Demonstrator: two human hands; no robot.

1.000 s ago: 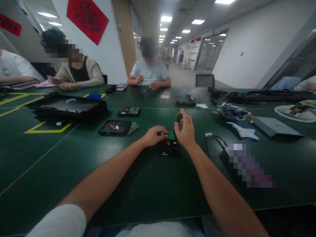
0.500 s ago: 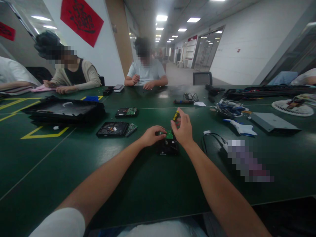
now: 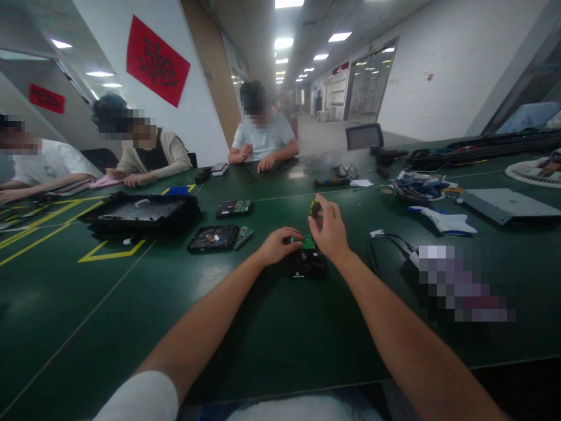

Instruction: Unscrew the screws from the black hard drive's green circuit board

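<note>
Two bare hands meet over a small black hard drive (image 3: 308, 264) mid-desk (image 3: 131, 304): left hand (image 3: 277, 245) pinches its green circuit board (image 3: 308, 241), right hand (image 3: 331, 231) closes round an upright yellow-black screwdriver (image 3: 315, 207), directly above.

A single head-worn camera looks forward and down along both forearms, from just behind and above the left hand (image 3: 277, 247) and right hand (image 3: 329, 233). The hands sit mid-frame, fairly near the lens. Beyond them the green table (image 3: 272, 327) runs away toward seated people at its far edge.
</note>
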